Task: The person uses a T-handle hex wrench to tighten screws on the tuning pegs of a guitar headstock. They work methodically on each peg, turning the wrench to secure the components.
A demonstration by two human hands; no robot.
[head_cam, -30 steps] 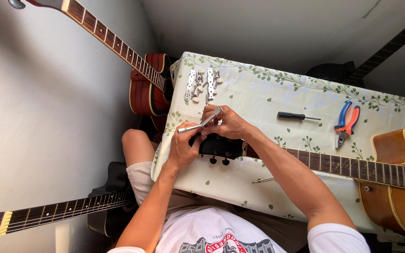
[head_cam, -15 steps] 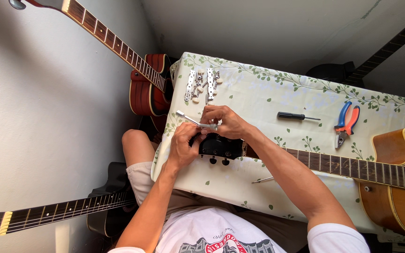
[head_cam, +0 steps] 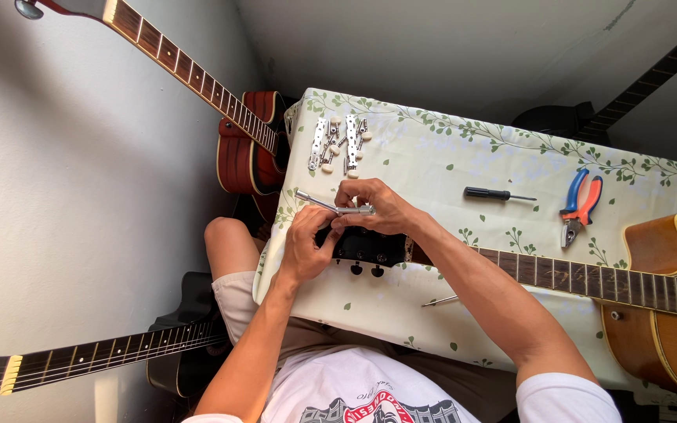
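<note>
Leaning against the wall at your left is a red guitar [head_cam: 248, 153]. Your left hand [head_cam: 307, 244] rests on the black guitar head [head_cam: 370, 247] at the table [head_cam: 432, 164] edge, fingers closed against it. Your right hand [head_cam: 374, 205] pinches a silver metal tool [head_cam: 331, 205] just above. Further right lie a screwdriver [head_cam: 499, 194] and pliers [head_cam: 580, 205].

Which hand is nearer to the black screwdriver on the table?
The right hand. It holds a silver tool over the guitar headstock, left of the black screwdriver. The left hand lies farther away, beyond the right one.
</note>
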